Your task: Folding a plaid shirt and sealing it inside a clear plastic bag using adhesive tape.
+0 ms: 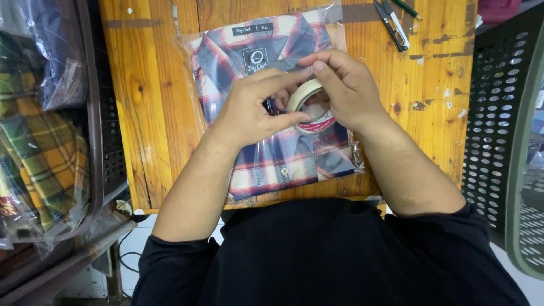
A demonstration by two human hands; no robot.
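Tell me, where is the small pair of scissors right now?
In the head view, the scissors lie at the far right of the wooden table, beyond the bagged plaid shirt, next to a green pen, apart from both hands.

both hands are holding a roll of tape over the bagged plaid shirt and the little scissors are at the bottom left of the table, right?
Not quite: the head view shows the scissors at the table's top right. The rest holds: left hand and right hand hold the tape roll over the bagged shirt.

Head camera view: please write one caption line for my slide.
Both hands, left hand and right hand, hold a tape roll above a bagged plaid shirt on a wooden table.
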